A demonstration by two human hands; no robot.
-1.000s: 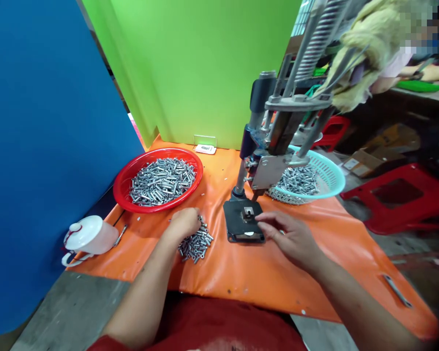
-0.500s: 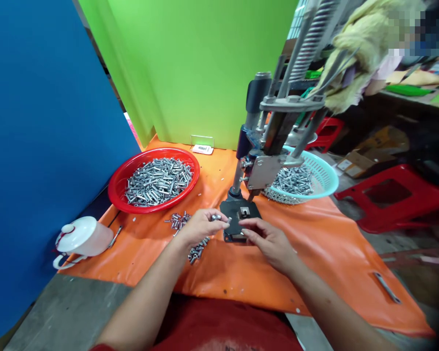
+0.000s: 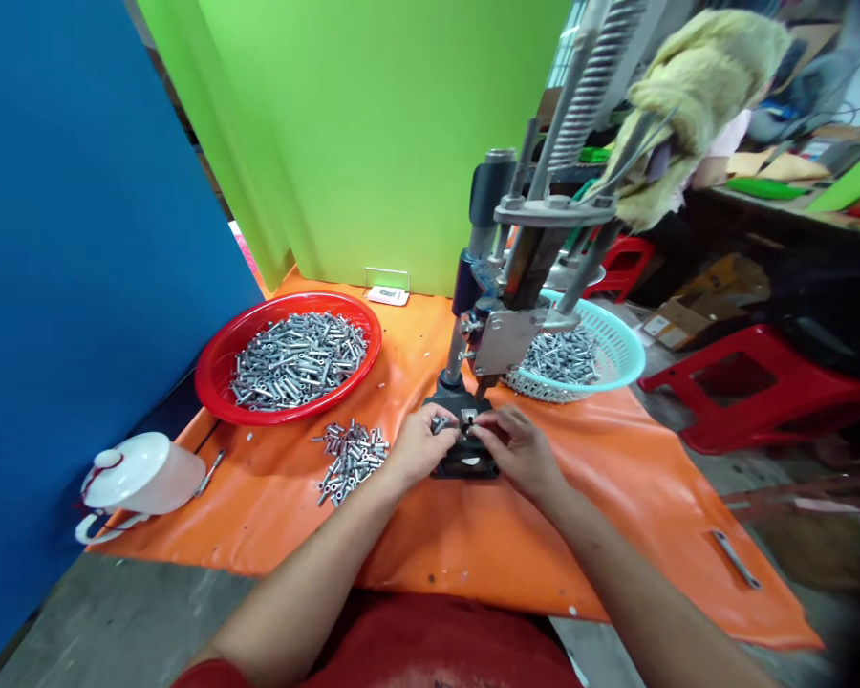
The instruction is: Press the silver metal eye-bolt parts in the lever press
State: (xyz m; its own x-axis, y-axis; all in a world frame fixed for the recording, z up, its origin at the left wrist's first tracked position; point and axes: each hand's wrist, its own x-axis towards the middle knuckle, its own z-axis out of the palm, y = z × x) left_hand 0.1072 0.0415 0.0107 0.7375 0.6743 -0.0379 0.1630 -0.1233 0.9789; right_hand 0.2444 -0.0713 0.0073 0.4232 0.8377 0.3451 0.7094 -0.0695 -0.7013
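Note:
My left hand [image 3: 422, 445] is closed around small metal tubes [image 3: 440, 423], at the left side of the press base [image 3: 448, 390]. My right hand [image 3: 522, 447] is at the base's right side, thumb and forefinger pinched together by the small metal fixture [image 3: 468, 416]. What lies between those right fingertips is too small to make out. Above both hands stands the bench press [image 3: 507, 341], its punch just over the fixture. A loose pile of metal tubes [image 3: 351, 461] lies on the orange cover, left of my left hand.
At the left back stands a red basin [image 3: 211, 368] heaped with tubes. A light blue basket [image 3: 627, 349] with more tubes sits behind the press. A white lidded mug [image 3: 150, 475] is at far left, a wrench [image 3: 735, 560] at right, a red stool [image 3: 774, 382] beyond the table.
Both hands have moved forward to the fixture on the press base and closer together. My right fingers have closed into a pinch. The view has shifted slightly, and more of the loose pile shows.

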